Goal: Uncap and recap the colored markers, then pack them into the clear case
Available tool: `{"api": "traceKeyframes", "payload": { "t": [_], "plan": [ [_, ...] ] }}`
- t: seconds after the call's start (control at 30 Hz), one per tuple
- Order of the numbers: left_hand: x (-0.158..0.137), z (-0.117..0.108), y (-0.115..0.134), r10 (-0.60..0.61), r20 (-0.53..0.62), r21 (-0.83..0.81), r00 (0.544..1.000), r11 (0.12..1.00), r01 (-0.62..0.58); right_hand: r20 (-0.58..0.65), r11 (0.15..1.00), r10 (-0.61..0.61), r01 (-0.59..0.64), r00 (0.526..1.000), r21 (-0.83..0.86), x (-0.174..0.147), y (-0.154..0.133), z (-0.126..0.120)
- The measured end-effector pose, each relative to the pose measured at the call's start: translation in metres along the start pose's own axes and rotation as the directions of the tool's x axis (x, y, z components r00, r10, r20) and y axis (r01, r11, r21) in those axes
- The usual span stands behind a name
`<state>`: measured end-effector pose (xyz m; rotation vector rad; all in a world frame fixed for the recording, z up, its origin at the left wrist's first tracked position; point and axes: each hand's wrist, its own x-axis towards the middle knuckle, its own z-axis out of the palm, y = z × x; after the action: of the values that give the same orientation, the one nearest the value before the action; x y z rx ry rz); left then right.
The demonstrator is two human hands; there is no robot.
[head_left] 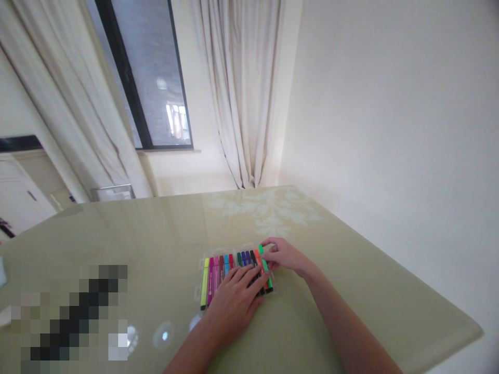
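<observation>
A row of coloured felt-tip markers [211, 275] lies side by side in a clear plastic case [197, 293] on the table. Yellow, purple, pink, brown, blue and red ones show on the left; dark ones, an orange one and a green marker [261, 250] are on the right. My left hand [236, 298] rests flat across the middle of the row, fingers stretched out, covering several markers. At the right end, my right hand [286, 256] has its thumb and fingers closed around the upper part of the green marker, which lies slightly tilted.
The pale green table [163, 244] has a glossy top with a white floral pattern and light reflections. A wall [390, 130] runs along its right side. Beyond the far edge are curtains [249, 93] and a window [152, 67]. A pixelated patch hides the table's lower left.
</observation>
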<state>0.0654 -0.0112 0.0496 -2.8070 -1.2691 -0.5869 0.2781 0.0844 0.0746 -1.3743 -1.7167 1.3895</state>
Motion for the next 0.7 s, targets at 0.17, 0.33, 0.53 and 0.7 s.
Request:
{"api": "traceKeyframes", "payload": {
  "t": [0.17, 0.33, 0.53, 0.7],
  "plan": [
    [-0.0009, -0.0008, 0.0014, 0.002, -0.018, 0.014, 1.0, 1.0, -0.002, -0.07, 0.973, -0.083, 0.066, 0.994, -0.219, -0.0006, -0.0012, 0.005],
    [-0.0008, 0.0018, 0.0015, -0.004, -0.004, 0.021, 1.0, 1.0, 0.004, -0.122, 0.949, -0.088, 0.046, 0.989, -0.312, 0.0034, 0.0036, 0.0037],
    [-0.0009, 0.0012, 0.0033, -0.021, -0.031, -0.01, 0.999, 1.0, 0.02, -0.124, 0.886, -0.181, 0.108, 0.976, -0.451, 0.0048, 0.0034, 0.0015],
    [-0.0006, 0.0004, 0.0043, -0.049, -0.043, -0.055, 0.998, 0.997, 0.046, -0.132, 0.859, -0.213, 0.121, 0.968, -0.497, 0.0069, 0.0051, 0.0039]
  ]
}}
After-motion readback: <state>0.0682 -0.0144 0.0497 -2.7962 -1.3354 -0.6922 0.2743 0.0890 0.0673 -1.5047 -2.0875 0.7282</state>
